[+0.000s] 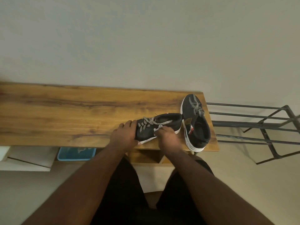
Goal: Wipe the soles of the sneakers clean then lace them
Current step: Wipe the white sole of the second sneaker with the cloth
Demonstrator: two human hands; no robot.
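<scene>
Gripping the near sneaker (pixel 159 127) w/ both hands: our left hand (pixel 125 136) curls round its toe end, our right hand (pixel 168 138) pinches a small white cloth (pixel 157 129) vs. its side. It lies on the wooden table (pixel 73 111), near the front edge. 2nd sneaker (pixel 195 124) stands upright just beside it at the table's right end, laced. Metal rack (pixel 259 127) off to the right, blue tray (pixel 76 153) below the table.

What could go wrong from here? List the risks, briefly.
1. The black white-soled sneaker at the table's right end sits at the wooden table corner, close to both edges; a nudge could tip it off.
2. The right hand works beside it on the near black sneaker, held by the left hand, so an elbow bump seems plausible.
</scene>
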